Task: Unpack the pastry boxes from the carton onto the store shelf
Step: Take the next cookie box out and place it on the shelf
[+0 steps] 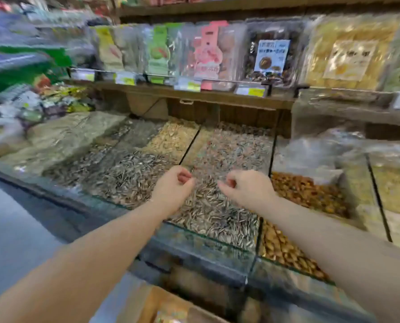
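Observation:
Both my arms reach forward over the bulk bins. My left hand (173,185) and my right hand (245,188) hover close together above the sunflower seed bin (208,213), fingers loosely curled, holding nothing. The carton (168,306) shows as a brown cardboard edge at the bottom, below my arms; its contents are blurred. On the wooden store shelf (194,95) above the bins stand clear pastry boxes (208,52) with yellow, green, pink and blue labels, side by side.
Glass-fronted bins hold seeds, peanuts (173,138) and brown nuts (310,194). Bagged goods (348,54) fill the shelf at right, and packets (31,101) pile up at left. Grey floor (12,229) lies at lower left. Price tags line the shelf edge.

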`<state>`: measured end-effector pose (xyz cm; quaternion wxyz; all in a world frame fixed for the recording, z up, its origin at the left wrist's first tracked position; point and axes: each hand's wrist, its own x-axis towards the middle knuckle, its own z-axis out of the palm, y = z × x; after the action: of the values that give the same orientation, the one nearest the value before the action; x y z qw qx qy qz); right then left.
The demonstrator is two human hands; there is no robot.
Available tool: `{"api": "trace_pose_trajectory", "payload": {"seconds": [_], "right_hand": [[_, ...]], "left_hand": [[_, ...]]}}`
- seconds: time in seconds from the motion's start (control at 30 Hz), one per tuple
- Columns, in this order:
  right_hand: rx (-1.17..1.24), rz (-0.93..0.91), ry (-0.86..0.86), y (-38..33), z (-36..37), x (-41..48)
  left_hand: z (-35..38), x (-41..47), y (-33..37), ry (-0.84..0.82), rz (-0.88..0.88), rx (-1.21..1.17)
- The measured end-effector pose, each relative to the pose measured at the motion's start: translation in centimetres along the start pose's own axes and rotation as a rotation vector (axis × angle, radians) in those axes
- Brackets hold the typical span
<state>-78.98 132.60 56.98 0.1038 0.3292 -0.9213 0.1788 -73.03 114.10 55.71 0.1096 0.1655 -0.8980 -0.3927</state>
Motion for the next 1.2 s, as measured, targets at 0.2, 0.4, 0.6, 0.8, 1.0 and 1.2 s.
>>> {"api": "trace_pose_trajectory", "payload": {"seconds": [0.2, 0.4, 0.6, 0.8, 1.0, 1.2], "right_hand": [[0.107, -0.068, 0.021, -8.8, 11.5, -7.9], [0.130, -0.049, -0.151, -10.1, 22.7, -14.8], [0.239, 0.349, -0.569, -9.3, 36.2, -20.5], [0.463, 0.833, -0.703, -8.2, 53.3, -28.0], [0.580, 1.220, -0.582, -9.2, 66.3, -34.4], [0.742, 1.561, -0.476, -9.5, 73.8, -36.9]], "left_hand": [[-2.0, -8.6, -12.0, -0.201, -0.140, 0.014], [3.0, -14.1, -24.5, -0.311, -0.323, 0.015], [11.3, -17.9, -37.7, -0.332, -0.558, -0.016], [20.3, -20.9, -52.4, -0.465, -0.731, -0.048], [25.6, -21.5, -63.1, -0.622, -0.708, 0.028], [30.9, -20.3, -69.0, -0.848, -0.661, 0.080]]}}
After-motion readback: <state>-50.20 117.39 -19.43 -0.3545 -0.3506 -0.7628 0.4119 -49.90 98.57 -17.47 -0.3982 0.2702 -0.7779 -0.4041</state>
